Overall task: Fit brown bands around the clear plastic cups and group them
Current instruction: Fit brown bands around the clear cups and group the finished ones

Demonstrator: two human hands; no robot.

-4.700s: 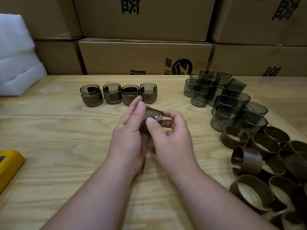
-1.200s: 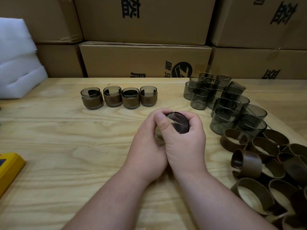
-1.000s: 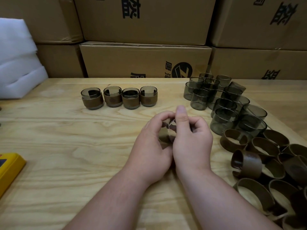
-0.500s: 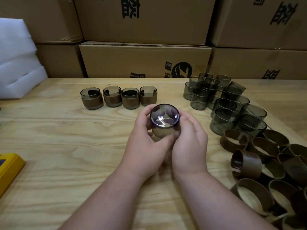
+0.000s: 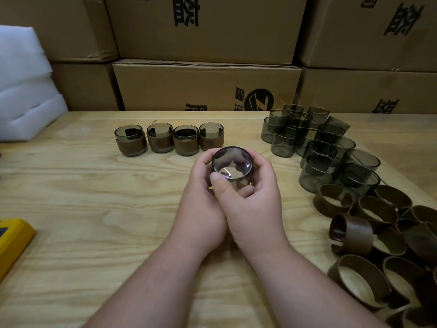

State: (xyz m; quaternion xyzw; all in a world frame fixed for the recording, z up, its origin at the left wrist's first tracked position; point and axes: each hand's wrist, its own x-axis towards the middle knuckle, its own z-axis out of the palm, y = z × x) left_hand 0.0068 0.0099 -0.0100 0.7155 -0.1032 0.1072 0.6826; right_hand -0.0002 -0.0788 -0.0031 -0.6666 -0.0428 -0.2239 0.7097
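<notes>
Both hands hold one smoky clear cup (image 5: 232, 165) above the table's middle, its round base turned toward me. My left hand (image 5: 201, 204) curls round its left side and my right hand (image 5: 255, 204) round its right, the thumb across the front. Whatever band sits on it is hidden by my fingers. A row of several banded cups (image 5: 169, 140) stands behind my hands. Bare cups (image 5: 316, 143) cluster at the right, and loose brown bands (image 5: 378, 235) lie heaped nearer me on the right.
Stacked cardboard boxes (image 5: 205, 84) wall off the back of the wooden table (image 5: 82, 209). White foam sheets (image 5: 23, 91) lie at the far left, and a yellow object (image 5: 11, 242) sits at the left edge.
The cup has been turned in my hands from its side to base-up facing me, and lifted slightly toward the banded row. Nothing else on the table moved.
</notes>
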